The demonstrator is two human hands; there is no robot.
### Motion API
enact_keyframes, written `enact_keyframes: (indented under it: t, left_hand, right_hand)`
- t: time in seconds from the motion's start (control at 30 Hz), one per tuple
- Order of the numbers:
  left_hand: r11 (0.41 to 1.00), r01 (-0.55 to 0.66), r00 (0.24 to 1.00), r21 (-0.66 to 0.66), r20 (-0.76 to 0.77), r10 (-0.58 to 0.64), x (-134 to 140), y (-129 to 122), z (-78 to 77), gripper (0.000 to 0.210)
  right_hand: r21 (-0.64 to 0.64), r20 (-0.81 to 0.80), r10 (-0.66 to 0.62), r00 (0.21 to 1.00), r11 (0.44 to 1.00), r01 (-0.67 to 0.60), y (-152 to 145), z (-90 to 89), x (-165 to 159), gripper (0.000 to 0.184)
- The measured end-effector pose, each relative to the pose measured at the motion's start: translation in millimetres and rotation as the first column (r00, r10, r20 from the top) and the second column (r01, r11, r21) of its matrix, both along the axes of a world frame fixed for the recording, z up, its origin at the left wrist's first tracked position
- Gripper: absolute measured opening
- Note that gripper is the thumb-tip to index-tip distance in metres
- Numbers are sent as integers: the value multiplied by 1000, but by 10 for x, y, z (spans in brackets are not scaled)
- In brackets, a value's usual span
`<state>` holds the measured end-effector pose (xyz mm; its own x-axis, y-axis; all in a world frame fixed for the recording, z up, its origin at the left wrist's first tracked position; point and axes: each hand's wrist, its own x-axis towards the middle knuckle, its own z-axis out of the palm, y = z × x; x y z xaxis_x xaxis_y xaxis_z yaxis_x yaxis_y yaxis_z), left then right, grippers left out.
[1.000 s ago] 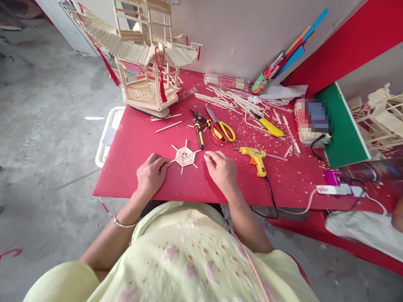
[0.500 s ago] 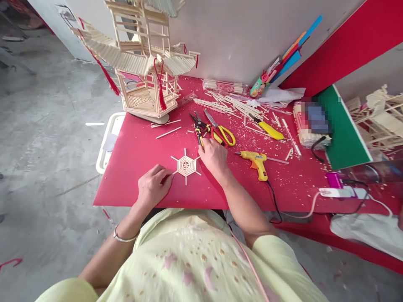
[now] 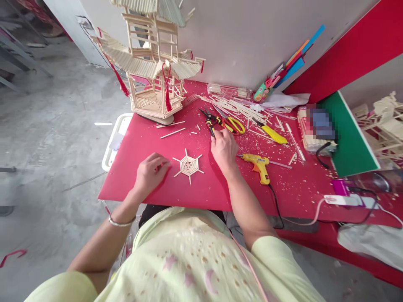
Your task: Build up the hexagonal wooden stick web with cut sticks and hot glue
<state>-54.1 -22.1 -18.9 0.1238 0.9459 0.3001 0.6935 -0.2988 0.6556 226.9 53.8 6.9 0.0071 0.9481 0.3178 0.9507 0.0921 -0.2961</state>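
Note:
A small hexagonal web of pale sticks (image 3: 189,165), with spokes jutting past its edge, lies flat on the red tabletop (image 3: 126,176). Just left of it is my left hand (image 3: 151,174), loosely curled with nothing seen in it and apart from the web. My right hand (image 3: 225,152) has its fingers closed round the handle end of black-and-yellow cutting pliers (image 3: 209,120); the hand hides part of the grips. Touching or close beside the pliers are scissors with yellow-and-red handles (image 3: 236,125).
A stick pagoda model (image 3: 154,92) with red tassels stands at the back left. Loose sticks (image 3: 236,107), a yellow utility knife (image 3: 273,134) and a corded yellow glue gun (image 3: 258,164) lie rightward. A pen holder (image 3: 262,93), green board (image 3: 349,138) and power strip (image 3: 343,201) are farther right.
My left hand has drawn back leftward from the stick web. My right hand, the pliers and the scissors have shifted a little away and to the right. The view has also moved slightly.

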Motion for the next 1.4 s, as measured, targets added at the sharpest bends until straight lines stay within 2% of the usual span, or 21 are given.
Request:
enact_keyframes:
  t: [0.1, 0.23, 0.3, 0.37, 0.47, 0.57, 0.67, 0.77, 0.93, 1.13, 1.4]
  left_hand:
    - [993, -115, 985, 30, -130, 118, -32, 469, 71, 19]
    - [994, -106, 912, 38, -394, 112, 57, 1050, 34, 26]
    - [994, -91, 890, 53, -443, 105, 103, 1221, -31, 24]
    - [993, -98, 897, 60, -428, 114, 114, 1295, -99, 20]
    - [994, -88, 918, 64, -382, 106, 63, 1244, -164, 15]
    - [998, -46, 962, 39, -266, 55, -10, 1066, -170, 11]
    - [996, 74, 996, -51, -54, -77, -43, 886, -133, 11]
    - [982, 167, 985, -87, 48, -163, -27, 778, -74, 20]
    - [966, 253, 967, -53, -28, -255, 33, 671, -42, 20]
    - [961, 272, 952, -38, -134, -275, 91, 554, -64, 21]
    - [959, 278, 931, -59, -231, -284, 193, 534, -35, 27]
  right_hand:
    - [-22, -97, 34, 995, 999, -36, -258, 78, -12, 31]
    - [-106, -147, 99, 984, 988, -115, -694, 120, -61, 30]
    - [-156, -150, 135, 980, 975, -158, -896, 84, -91, 27]
    - [-202, -149, 151, 977, 963, -180, -1052, 19, -118, 23]
    - [-240, -144, 134, 980, 956, -166, -1174, -92, -145, 19]
    - [-238, -125, 135, 983, 958, -162, -1180, -175, -156, 18]
    - [-209, -93, 151, 984, 963, -167, -1132, -227, -151, 17]
    - [-174, -73, 150, 986, 972, -161, -1081, -279, -133, 16]
    - [-119, -78, 150, 986, 980, -159, -1044, -371, -103, 18]
    - [-92, -77, 150, 986, 983, -156, -1034, -412, -102, 21]
    - [-79, -97, 170, 981, 981, -177, -1027, -410, -96, 22]
